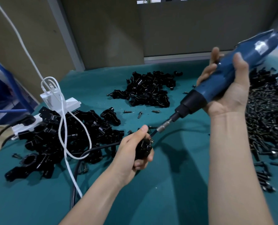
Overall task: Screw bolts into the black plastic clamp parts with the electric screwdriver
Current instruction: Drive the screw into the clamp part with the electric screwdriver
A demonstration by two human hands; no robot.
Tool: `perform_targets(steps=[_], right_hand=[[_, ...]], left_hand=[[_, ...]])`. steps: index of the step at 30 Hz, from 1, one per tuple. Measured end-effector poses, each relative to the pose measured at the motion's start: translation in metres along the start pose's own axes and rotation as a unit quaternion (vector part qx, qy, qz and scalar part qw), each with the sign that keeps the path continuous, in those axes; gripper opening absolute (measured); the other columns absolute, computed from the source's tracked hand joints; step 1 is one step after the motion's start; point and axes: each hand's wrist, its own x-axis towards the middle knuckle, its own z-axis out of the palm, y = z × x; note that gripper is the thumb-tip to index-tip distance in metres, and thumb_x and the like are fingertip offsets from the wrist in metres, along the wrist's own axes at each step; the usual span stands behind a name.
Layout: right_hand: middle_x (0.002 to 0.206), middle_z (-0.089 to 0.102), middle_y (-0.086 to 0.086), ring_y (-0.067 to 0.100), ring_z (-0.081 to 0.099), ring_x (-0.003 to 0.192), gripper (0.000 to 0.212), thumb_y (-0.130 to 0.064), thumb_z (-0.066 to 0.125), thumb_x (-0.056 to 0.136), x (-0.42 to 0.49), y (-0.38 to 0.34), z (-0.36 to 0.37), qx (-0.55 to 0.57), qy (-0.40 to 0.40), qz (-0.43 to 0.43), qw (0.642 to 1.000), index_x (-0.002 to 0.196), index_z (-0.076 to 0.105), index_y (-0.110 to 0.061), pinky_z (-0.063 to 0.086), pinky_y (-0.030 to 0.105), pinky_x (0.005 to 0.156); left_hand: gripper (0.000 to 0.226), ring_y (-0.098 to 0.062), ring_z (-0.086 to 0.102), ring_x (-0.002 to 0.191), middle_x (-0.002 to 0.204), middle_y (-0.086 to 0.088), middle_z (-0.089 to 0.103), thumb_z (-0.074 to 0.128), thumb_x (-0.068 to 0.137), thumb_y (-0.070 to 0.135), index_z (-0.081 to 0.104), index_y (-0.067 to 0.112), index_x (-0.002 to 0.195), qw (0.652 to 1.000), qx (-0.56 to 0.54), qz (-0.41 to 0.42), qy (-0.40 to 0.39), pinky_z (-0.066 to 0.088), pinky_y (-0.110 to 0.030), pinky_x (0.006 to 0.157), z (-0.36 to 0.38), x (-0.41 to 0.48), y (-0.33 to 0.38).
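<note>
Fingers of the left hand clenched round a black clamp part above the bench, probably light, stiff, best gripped clear of its bolt hole; right hand grasps the heavier, glossy electric screwdriver mid-barrel, bit reaching the part.

Your left hand covers most of the clamp part. The tip of the bit is lost behind that part, so contact with a bolt head cannot be confirmed. The right frame edge cuts off the rear of the electric screwdriver and the bolt pile. The power strip is half buried under a heap of clamps.
</note>
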Motion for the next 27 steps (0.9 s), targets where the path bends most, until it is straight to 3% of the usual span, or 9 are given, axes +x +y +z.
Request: perform_targets(steps=[4,8,14,27], right_hand=[[0.081,0.061,-0.006,0.005,0.047,0.046,0.008,-0.023,0.052,0.087,0.0,0.004,0.005,-0.054,0.019,0.02,0.998,0.087,0.051,-0.016,0.044,0.019,0.049],[0.082,0.058,-0.007,0.005,0.046,0.046,0.009,-0.023,0.055,0.079,-0.001,0.005,0.011,-0.086,-0.001,0.034,0.996,0.086,0.053,-0.018,0.043,0.02,0.048],[0.08,0.058,-0.006,0.006,0.045,0.045,0.006,-0.022,0.051,0.084,-0.003,0.013,0.019,-0.114,0.002,0.05,0.992,0.086,0.053,-0.017,0.043,0.02,0.047],[0.078,0.055,-0.008,0.004,0.045,0.044,0.007,-0.023,0.052,0.08,-0.002,0.021,0.012,-0.081,-0.035,0.085,0.993,0.086,0.051,-0.018,0.042,0.018,0.047]], left_hand=[[0.035,-0.011,0.021,0.029,0.048,-0.013,0.053,0.063,0.076,0.047,0.051,0.015,0.073,0.997,0.058,0.038,0.019,0.019,-0.012,0.034,0.001,0.001,-0.001],[0.023,-0.011,0.02,0.029,0.046,-0.014,0.052,0.059,0.078,0.04,0.055,0.023,0.063,0.993,0.095,0.059,0.034,0.019,-0.011,0.036,0.001,0.002,0.001],[0.025,-0.01,0.022,0.027,0.042,-0.014,0.05,0.055,0.078,0.035,0.053,0.025,0.056,0.989,0.126,0.075,0.027,0.02,-0.01,0.036,0.003,0.001,0.003],[0.023,-0.011,0.019,0.028,0.042,-0.013,0.048,0.053,0.078,0.035,0.055,0.024,0.057,0.99,0.128,0.05,-0.003,0.019,-0.009,0.038,-0.001,0.001,0.004]])
